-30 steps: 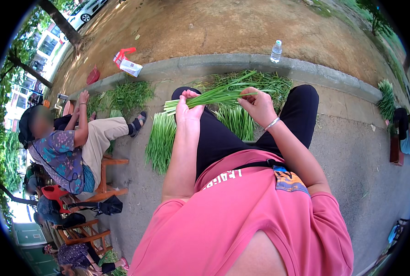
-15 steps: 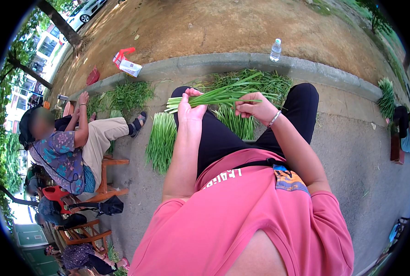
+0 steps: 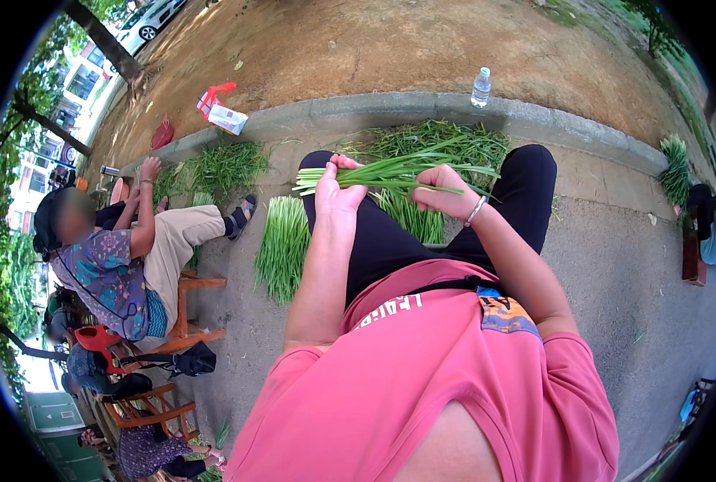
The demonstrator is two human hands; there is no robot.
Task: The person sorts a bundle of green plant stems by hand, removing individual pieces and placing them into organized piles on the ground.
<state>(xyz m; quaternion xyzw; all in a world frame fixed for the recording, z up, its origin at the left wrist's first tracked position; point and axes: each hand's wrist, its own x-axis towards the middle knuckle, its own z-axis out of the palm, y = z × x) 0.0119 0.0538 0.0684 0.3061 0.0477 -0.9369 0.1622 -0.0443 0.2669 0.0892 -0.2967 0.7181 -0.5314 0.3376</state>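
Observation:
Across my left palm lies a bunch of garlic chives [image 3: 386, 169], pale stem ends to the left and green leaves trailing right. My left hand [image 3: 337, 185] is closed round it near the pale ends, above my left knee. My right hand [image 3: 446, 193], with a bracelet at the wrist, has its fingers curled in a pinch on some leaves by the bunch's right part. Below my left hand stands a dense pile of chives [image 3: 283, 249] on the pavement. Another pile of chives [image 3: 410, 217] shows between my thighs, and loose green leaves [image 3: 454, 149] are heaped beyond my knees.
A concrete kerb [image 3: 358, 110] runs across beyond the leaves, with a water bottle [image 3: 481, 88] on it. A white package with a red bag [image 3: 226, 117] lies farther left. At left a person [image 3: 117, 273] sits on a wooden chair [image 3: 187, 313] near more leaves [image 3: 228, 167].
My right hand has shifted slightly, its fingers now more curled. The bunch's leaf tips reach farther right over my right wrist. My left hand has moved slightly right.

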